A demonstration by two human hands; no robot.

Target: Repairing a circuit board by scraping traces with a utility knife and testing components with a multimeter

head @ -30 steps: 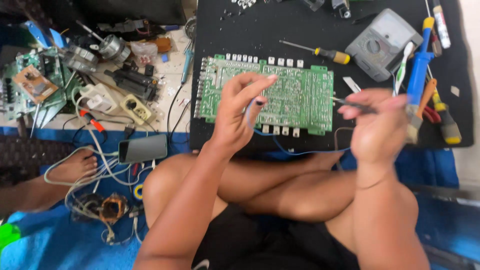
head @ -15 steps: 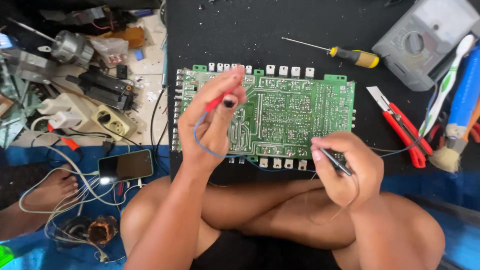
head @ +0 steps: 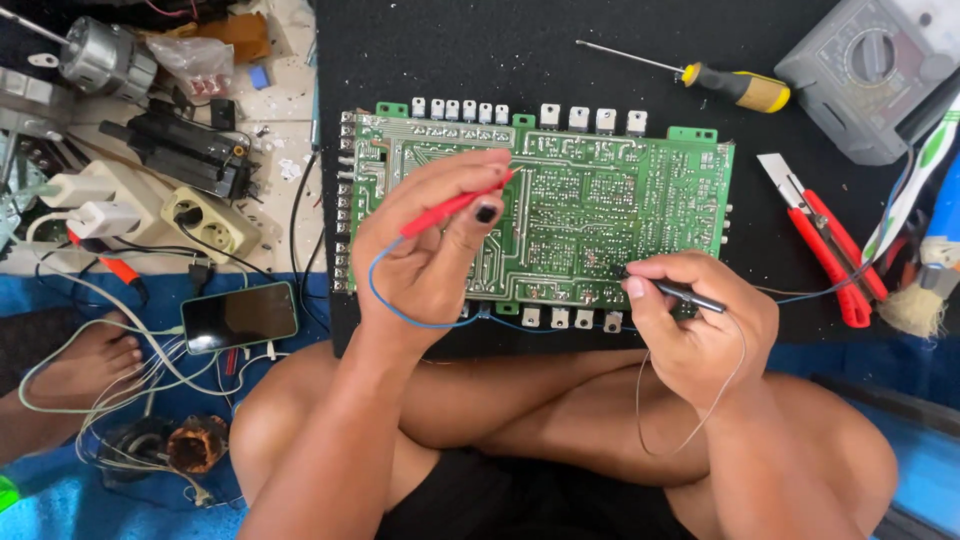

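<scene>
Green circuit board lies solder side up on black mat, near person's knees. Left hand pinches red probe, tip on board centre-left; right hand closed round black probe, tip at near edge w/ fine control. Multimeter far right, screwdriver beside it.

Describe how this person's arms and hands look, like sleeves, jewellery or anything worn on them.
Both forearms are bare, with no sleeves, gloves, watch or bracelets in view. The left hand has a thumbnail painted dark, almost black; no rings show on it. The right hand shows a plain, unpainted thumbnail and no rings either. The legs are bare too, with dark shorts at the lap.
</scene>
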